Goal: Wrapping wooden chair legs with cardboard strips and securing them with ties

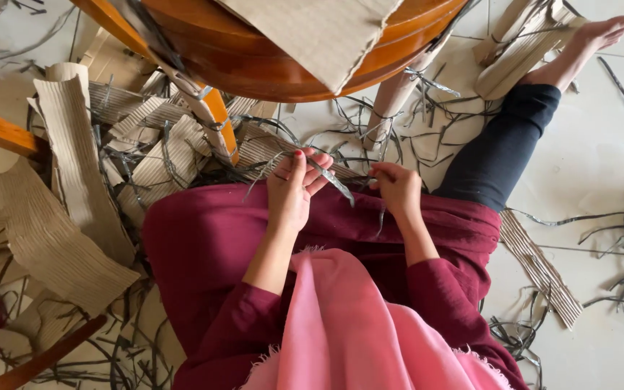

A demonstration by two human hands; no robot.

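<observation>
One thin grey paper strip (334,180) (flat, slightly twisted) stretches between two hands above the maroon lap: left hand (292,189) and right hand (396,189) pinch its ends; ribbed cardboard sheets (74,159) litter the floor.

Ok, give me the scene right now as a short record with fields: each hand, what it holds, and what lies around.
left hand: pinches one end of a thin grey strip
right hand: grips the other end of the strip
lap: dark red garment, pink scarf
left side: torn corrugated cardboard sheets
floor: scattered dark strips
above: round wooden table
</observation>
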